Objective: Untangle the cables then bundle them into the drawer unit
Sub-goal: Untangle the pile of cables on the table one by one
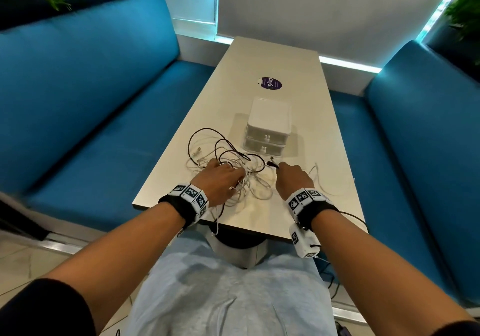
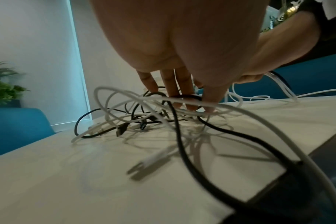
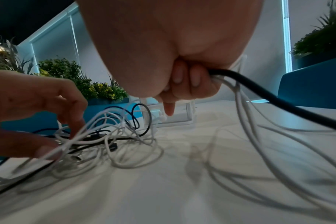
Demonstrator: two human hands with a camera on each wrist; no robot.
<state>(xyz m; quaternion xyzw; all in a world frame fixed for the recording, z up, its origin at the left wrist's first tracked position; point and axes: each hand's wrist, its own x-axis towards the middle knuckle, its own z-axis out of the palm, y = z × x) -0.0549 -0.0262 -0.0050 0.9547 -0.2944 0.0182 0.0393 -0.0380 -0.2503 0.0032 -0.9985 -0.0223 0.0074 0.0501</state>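
- Cables [image 1: 233,164]: tangled black and white heap on counter [image 1: 298,97], before drawer unit [image 1: 267,133].
- Left hand [image 1: 220,180]: fingers spread, pressing into tangle.
- Right hand [image 1: 294,177]: clenched round black cable [image 3: 269,92], apparently white strands too.

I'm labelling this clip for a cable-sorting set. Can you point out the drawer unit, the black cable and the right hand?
drawer unit [image 1: 268,112]: head view, on its flat white top.
black cable [image 3: 263,91]: right wrist view, on the thick stretch leaving the fist.
right hand [image 1: 294,177]: head view, on the back of the hand.
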